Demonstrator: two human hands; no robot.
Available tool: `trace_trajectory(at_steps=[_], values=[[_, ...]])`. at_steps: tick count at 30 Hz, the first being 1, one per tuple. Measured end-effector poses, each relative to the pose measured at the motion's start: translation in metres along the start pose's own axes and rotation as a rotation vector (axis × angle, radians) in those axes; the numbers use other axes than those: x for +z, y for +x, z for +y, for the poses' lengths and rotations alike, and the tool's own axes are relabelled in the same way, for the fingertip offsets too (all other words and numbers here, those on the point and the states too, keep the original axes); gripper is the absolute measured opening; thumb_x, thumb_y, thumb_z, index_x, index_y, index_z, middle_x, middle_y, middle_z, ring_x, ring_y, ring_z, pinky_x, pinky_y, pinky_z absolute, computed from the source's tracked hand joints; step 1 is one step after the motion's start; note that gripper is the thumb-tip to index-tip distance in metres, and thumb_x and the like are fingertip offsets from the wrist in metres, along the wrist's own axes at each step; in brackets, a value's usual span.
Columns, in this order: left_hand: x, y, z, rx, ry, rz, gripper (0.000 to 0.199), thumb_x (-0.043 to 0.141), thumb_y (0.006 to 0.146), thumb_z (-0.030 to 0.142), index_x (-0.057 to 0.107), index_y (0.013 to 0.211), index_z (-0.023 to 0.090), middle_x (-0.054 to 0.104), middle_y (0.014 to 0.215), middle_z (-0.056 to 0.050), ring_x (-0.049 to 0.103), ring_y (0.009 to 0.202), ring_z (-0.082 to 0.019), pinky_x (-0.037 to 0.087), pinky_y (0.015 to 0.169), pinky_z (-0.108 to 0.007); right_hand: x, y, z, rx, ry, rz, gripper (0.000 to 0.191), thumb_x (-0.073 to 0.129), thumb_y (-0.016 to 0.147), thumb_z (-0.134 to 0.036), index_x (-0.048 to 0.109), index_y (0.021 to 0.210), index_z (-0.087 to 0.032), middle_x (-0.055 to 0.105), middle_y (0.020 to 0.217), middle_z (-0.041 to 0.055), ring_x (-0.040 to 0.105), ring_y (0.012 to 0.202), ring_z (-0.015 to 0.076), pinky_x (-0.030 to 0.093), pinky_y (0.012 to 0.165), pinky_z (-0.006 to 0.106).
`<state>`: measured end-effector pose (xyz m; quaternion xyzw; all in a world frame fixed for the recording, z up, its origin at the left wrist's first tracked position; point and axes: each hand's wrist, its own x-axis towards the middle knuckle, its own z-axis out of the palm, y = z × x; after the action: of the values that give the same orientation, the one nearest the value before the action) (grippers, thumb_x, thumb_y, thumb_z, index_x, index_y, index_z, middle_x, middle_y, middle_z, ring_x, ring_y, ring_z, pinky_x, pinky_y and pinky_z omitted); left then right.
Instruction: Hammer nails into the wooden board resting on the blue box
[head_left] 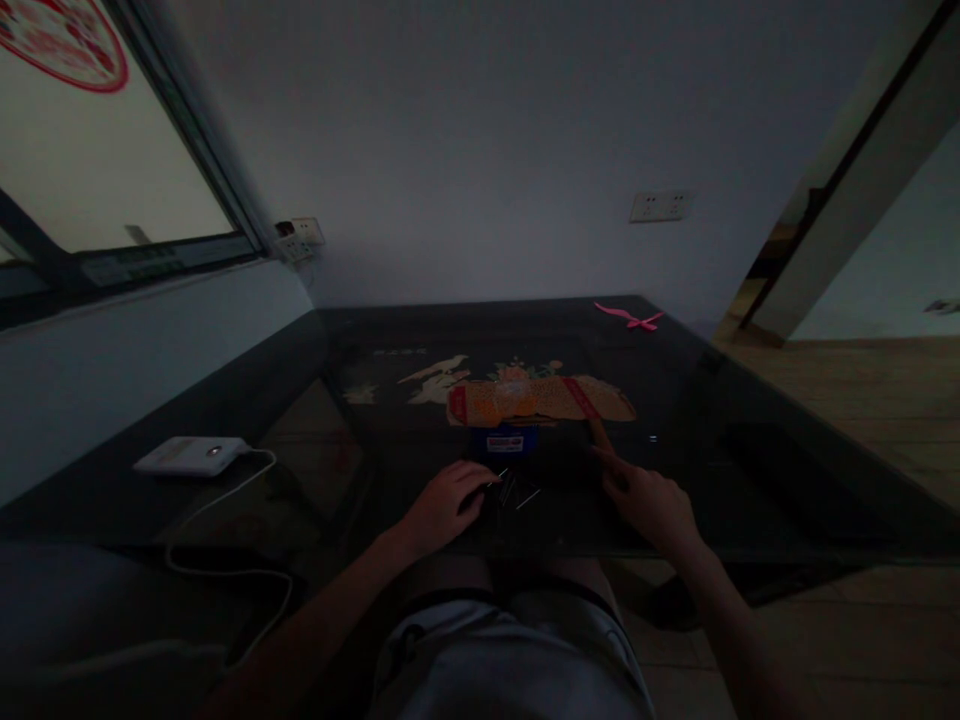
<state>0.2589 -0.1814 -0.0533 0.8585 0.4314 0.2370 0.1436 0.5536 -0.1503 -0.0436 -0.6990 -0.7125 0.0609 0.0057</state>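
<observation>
My left hand rests low over the dark table, fingers stretched toward a few thin metal pins. Its thumb stands apart from the fingers, and the fingertips are beside or touching the nearest pin; the dim light hides which. My right hand is closed round a brown wooden-looking stick, whose far end reaches the edge of a long tan and orange cardboard-like piece with red bands. Just in front of that piece sits a blue box with a pale label, partly covered by it.
A white power bank with a white cable lies on the left of the glossy table. A pink ribbon-like item lies at the far right corner. A dark flat object is at the right. Behind stands a wall with sockets.
</observation>
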Motion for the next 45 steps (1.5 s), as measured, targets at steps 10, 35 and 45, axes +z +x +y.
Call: trace_trajectory(at_steps=[10, 35, 45], values=[[0.022, 0.004, 0.013, 0.146, 0.178, -0.128, 0.042, 0.043, 0.089, 0.025, 0.045, 0.130, 0.023, 0.048, 0.136, -0.006, 0.044, 0.123, -0.019, 0.032, 0.106, -0.040, -0.003, -0.001, -0.001, 0.012, -0.023, -0.020, 0.048, 0.035, 0.089, -0.038, 0.038, 0.137, -0.039, 0.072, 0.098, 0.0080, 0.068, 0.082, 0.0281, 0.048, 0.063, 0.034], [0.008, -0.008, -0.017, -0.118, 0.226, 0.085, 0.030, 0.043, 0.089, 0.025, 0.058, 0.114, 0.022, 0.059, 0.117, -0.006, 0.053, 0.108, -0.018, 0.044, 0.094, -0.038, -0.001, -0.001, -0.001, 0.011, -0.012, -0.003, 0.048, 0.036, 0.089, -0.040, 0.038, 0.137, -0.039, 0.073, 0.094, 0.0079, 0.068, 0.081, 0.0279, 0.047, 0.064, 0.035], [0.005, 0.003, -0.013, -0.080, 0.175, 0.083, 0.029, 0.045, 0.088, 0.025, 0.060, 0.112, 0.024, 0.058, 0.118, -0.005, 0.053, 0.107, -0.018, 0.045, 0.094, -0.037, 0.000, -0.001, 0.000, 0.018, 0.001, 0.013, 0.047, 0.034, 0.089, -0.040, 0.040, 0.135, -0.040, 0.073, 0.095, 0.0079, 0.068, 0.080, 0.0285, 0.048, 0.063, 0.035]])
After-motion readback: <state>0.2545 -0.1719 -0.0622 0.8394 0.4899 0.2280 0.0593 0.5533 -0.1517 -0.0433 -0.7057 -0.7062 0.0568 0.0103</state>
